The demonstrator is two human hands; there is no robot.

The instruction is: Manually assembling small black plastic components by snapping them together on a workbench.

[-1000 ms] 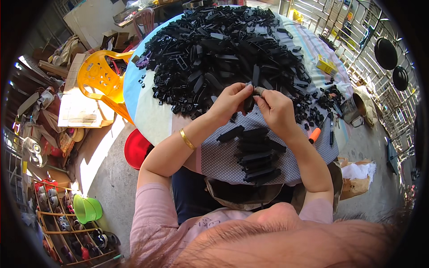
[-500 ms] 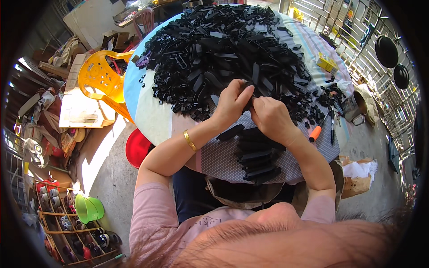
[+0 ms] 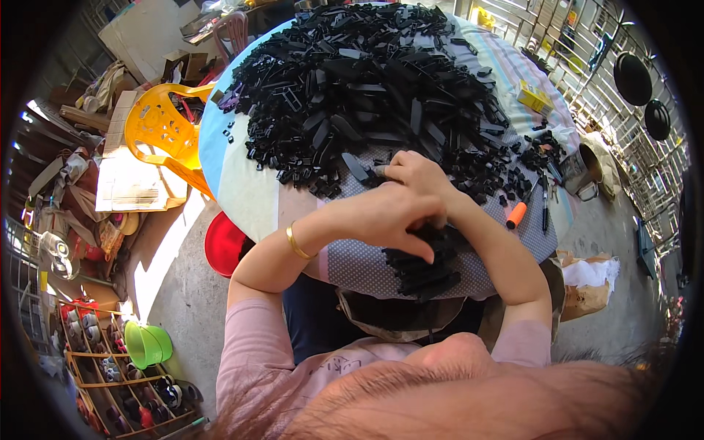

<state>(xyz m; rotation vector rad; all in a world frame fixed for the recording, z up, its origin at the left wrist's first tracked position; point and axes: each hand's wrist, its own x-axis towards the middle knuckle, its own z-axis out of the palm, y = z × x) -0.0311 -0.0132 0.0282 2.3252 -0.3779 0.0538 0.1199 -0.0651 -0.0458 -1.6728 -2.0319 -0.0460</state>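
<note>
Cloth covers the round desk [image 3: 242, 176], where a large heap of black plastic parts [image 3: 367, 88] suggests much is left; a small stack of long black pieces [image 3: 422, 277] near the person looks done. Over it, the left hand [image 3: 389, 218] parts thumb from fingers; the right hand [image 3: 416, 172] curls its fingers beside the heap. Whether either holds a piece, I cannot tell.

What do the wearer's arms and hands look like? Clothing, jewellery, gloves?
Short pale-pink sleeves end above the elbows, leaving the forearms uncovered. Left hand and right hand: no gloves. A gold-coloured bangle circles the left wrist; none shows on the right.
</note>
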